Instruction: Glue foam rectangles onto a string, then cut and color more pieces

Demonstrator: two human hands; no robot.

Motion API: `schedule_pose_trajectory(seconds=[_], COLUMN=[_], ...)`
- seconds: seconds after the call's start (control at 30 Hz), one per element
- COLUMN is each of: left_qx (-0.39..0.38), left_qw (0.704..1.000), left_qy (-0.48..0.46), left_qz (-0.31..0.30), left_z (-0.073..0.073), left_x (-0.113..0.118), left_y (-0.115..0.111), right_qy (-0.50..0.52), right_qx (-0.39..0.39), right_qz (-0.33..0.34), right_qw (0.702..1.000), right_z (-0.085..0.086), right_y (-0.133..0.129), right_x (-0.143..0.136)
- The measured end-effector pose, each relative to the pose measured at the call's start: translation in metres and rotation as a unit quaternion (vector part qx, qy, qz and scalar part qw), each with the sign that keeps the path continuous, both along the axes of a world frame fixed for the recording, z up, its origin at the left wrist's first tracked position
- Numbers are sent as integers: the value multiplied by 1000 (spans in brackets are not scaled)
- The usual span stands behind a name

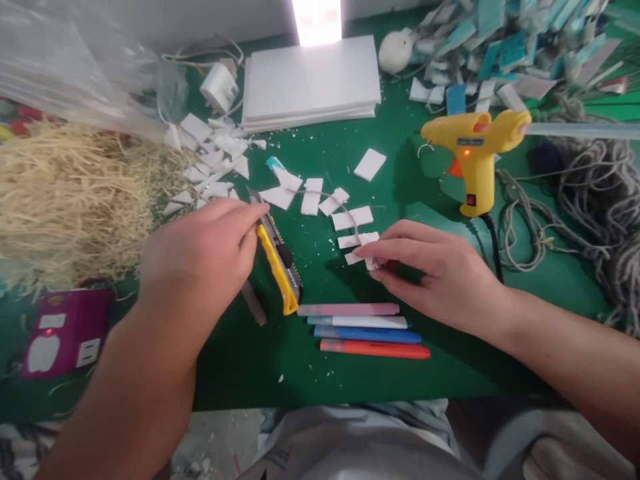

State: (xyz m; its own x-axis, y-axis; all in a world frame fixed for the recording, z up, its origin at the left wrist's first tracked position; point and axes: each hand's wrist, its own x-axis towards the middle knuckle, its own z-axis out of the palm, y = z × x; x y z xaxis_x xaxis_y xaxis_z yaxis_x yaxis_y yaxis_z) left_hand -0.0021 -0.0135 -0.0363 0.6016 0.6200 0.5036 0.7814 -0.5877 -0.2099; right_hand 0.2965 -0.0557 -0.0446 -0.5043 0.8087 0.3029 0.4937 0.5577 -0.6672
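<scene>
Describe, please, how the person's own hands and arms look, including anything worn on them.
The left hand and the right hand are bare, with no gloves, rings or bracelets visible. The left forearm and the right forearm show no sleeve or watch; the right one has a small dark spot. A grey cloth garment shows between them.

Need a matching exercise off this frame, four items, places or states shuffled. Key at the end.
Items
1. Yellow plastic glue gun
2. Large white rectangular boards
3. Slim red-orange marker
4. Small white flat pieces along a thin grey cord

Places/states
A. Lowest in a row of four
B. One end at the right hand
C. Small orange light glowing
D. Stacked at the back

Pairs: 1-C, 2-D, 3-A, 4-B
</scene>
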Motion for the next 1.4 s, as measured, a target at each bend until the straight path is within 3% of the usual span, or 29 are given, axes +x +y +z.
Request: schedule_pose_trajectory(seconds=[0.23, 0.37, 0.47, 0.7, 0.97, 1.17, 1.4], left_qx=[-1, -118, -156, -133, -99, -99, -118], left_qw=[998, 991, 980, 974, 978, 977, 969], left_qy=[-10, -59, -90, -89, -57, -50, -56], left_qz=[69, -29, -85, -158, -175, -184, -209], left_z=[7, 9, 3, -5, -5, -2, 0], left_x=[22, 49, 63, 70, 68, 65, 60], left_y=[-16, -35, -43, -42, -42, -43, -46], right_qy=[7, 1, -3, -5, 28, 34, 2], right_qx=[12, 32, 42, 35, 18, 8, 9], right_qz=[11, 10, 3, 4, 14, -65, -175], right_qw=[1000, 999, 999, 999, 999, 997, 984], right_z=[-1, -4, -6, -9, 1, 11, 7], right_y=[-1, -2, -3, -4, -3, -4, 1], right_x=[-2, -4, -5, -5, -2, 2, 5])
